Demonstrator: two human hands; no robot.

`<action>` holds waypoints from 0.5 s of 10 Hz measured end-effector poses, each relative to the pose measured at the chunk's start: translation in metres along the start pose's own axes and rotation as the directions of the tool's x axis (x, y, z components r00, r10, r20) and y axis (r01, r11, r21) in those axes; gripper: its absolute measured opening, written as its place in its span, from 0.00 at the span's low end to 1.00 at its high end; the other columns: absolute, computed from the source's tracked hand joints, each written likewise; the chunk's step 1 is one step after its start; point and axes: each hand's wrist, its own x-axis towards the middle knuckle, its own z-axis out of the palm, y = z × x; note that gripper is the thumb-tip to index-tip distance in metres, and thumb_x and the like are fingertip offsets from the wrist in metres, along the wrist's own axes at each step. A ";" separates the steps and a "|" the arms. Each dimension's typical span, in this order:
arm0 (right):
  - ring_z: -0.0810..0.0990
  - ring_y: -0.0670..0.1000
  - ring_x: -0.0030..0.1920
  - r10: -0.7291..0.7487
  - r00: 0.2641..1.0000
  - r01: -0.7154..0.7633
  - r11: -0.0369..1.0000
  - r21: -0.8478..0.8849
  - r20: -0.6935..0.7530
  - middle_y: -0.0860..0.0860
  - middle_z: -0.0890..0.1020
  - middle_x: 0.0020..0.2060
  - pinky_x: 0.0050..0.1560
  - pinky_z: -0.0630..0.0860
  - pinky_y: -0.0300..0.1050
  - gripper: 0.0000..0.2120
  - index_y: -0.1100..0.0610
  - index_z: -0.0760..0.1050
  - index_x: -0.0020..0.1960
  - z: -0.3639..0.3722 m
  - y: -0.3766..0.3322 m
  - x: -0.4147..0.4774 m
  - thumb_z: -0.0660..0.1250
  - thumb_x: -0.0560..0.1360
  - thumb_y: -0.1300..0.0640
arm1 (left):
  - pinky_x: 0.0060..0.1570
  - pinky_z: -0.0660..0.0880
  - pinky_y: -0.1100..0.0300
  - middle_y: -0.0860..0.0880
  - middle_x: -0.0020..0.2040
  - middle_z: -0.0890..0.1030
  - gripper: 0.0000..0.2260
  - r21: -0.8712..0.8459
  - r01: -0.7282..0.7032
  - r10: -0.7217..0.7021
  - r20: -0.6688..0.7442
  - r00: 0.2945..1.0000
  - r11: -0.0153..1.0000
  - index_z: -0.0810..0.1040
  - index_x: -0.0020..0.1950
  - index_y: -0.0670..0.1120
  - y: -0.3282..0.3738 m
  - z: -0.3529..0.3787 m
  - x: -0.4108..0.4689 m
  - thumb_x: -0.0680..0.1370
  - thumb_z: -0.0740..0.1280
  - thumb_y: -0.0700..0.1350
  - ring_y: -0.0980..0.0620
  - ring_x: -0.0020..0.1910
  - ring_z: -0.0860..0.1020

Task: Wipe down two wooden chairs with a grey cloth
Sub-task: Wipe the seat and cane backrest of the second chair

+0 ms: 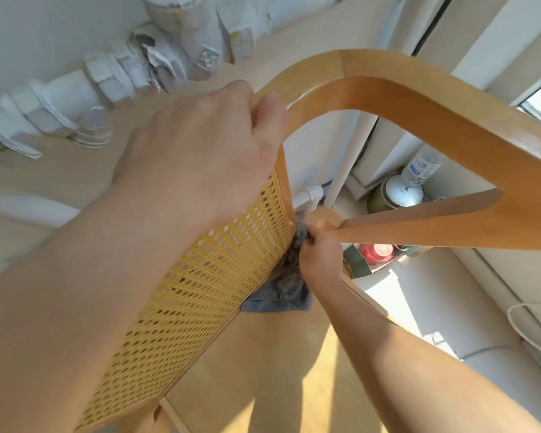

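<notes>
Wooden cane-back chair (216, 276): left hand (197, 157) is gripping its top rail (419, 98), fingers (270, 115) wrapped; at five o'clock, right hand (320, 260) is clutching grey cloth (278, 298). Plastic bottle (420, 165) label: unreadable.

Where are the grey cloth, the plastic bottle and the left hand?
grey cloth (278, 299): head view, its hanging lower part.
plastic bottle (420, 167): head view, its labelled body.
left hand (200, 151): head view, back of hand.

Grey cloth (281, 296): partly hidden behind cane back (200, 292) and right hand (320, 257). Left hand (194, 157): finger ends concealed behind the top rail of the wooden chair (388, 98), itself cut off by the edge. Bottle (422, 165) label, right of cane back: illegible.
</notes>
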 end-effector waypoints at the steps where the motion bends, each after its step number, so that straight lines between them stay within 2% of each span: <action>1: 0.73 0.55 0.44 -0.204 0.979 0.204 0.956 -0.209 0.021 0.54 0.78 0.38 0.41 0.74 0.47 0.24 0.45 0.79 0.59 0.007 0.014 0.022 0.56 0.72 0.66 | 0.30 0.59 0.65 0.52 0.33 0.67 0.16 -0.045 0.008 -0.010 -0.040 0.999 0.999 0.71 0.44 0.47 0.001 0.011 0.009 0.81 0.52 0.56 0.47 0.37 0.65; 2: 0.74 0.55 0.39 -0.371 0.928 0.345 0.833 -0.432 0.025 0.49 0.79 0.32 0.39 0.72 0.45 0.13 0.54 0.79 0.39 0.002 0.013 0.045 0.56 0.71 0.60 | 0.28 0.59 0.70 0.53 0.33 0.67 0.15 -0.046 0.031 -0.033 -0.032 0.999 0.998 0.71 0.45 0.47 0.000 0.018 0.016 0.81 0.53 0.56 0.48 0.35 0.64; 3: 0.78 0.57 0.40 -0.261 0.949 0.312 0.679 -0.665 0.178 0.54 0.81 0.32 0.42 0.72 0.49 0.03 0.60 0.79 0.37 -0.015 0.005 0.063 0.66 0.66 0.63 | 0.31 0.62 0.80 0.53 0.33 0.66 0.15 -0.090 0.035 -0.039 -0.044 0.998 0.995 0.71 0.45 0.46 0.000 0.021 0.019 0.81 0.53 0.55 0.54 0.30 0.64; 4: 0.79 0.59 0.47 -0.260 0.948 0.289 0.476 -0.831 0.182 0.59 0.82 0.43 0.53 0.73 0.54 0.16 0.66 0.79 0.52 -0.010 0.009 0.067 0.57 0.71 0.64 | 0.33 0.60 0.82 0.53 0.33 0.65 0.14 -0.128 0.041 -0.046 -0.035 0.998 0.991 0.70 0.45 0.46 0.002 0.018 0.018 0.81 0.53 0.54 0.57 0.29 0.63; 5: 0.73 0.60 0.61 -0.354 0.861 0.503 0.484 -0.717 0.365 0.57 0.78 0.58 0.64 0.66 0.54 0.20 0.63 0.72 0.63 -0.003 0.012 0.072 0.50 0.77 0.60 | 0.33 0.60 0.83 0.53 0.33 0.64 0.14 -0.169 0.063 -0.065 -0.006 0.998 0.984 0.69 0.47 0.45 0.005 0.014 0.017 0.82 0.53 0.53 0.57 0.29 0.62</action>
